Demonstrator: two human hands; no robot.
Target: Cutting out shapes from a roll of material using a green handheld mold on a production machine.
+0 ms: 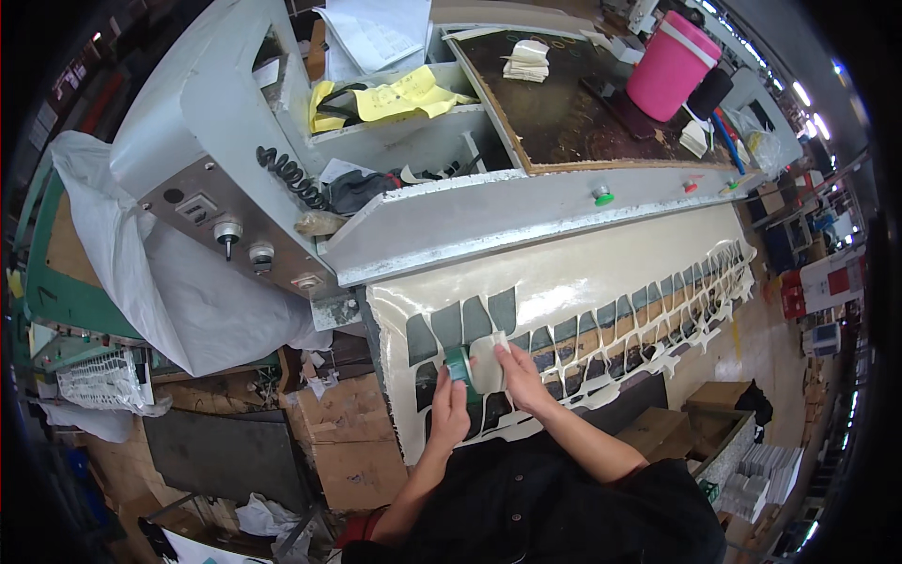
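Holding a green block point(458, 364) in my left hand point(449, 409), fingers curled shut round it, thumb side up. My right hand point(520, 378) was closed on a pale cut piece point(487, 365), pinched between thumb and fingers, with the piece pressed flat against the side of the green block. Both hands met just above the near edge of the cream sheet point(564, 282).

The sheet lay on the bed of the grey press machine point(451, 221), glossy, full of punched-out holes point(460, 324) with dark bed showing through. The holes ran in rows from in front of me off to the right, leaving a thin cream lattice point(695, 310) between them. My hands sat over the left end of those rows, at the lower left part of the sheet.

Press head sat above the sheet: green button point(602, 196) and red button point(690, 186) on its front rail. Pink jug point(671, 64) stood on the brown board point(564, 103) on top, well apart from my hands. Yellow papers point(399, 99) lay in the tray behind. Cardboard boxes point(348, 442) sat on the floor to my left.

Couldn't tell how many pieces were stacked in the right hand's grip.
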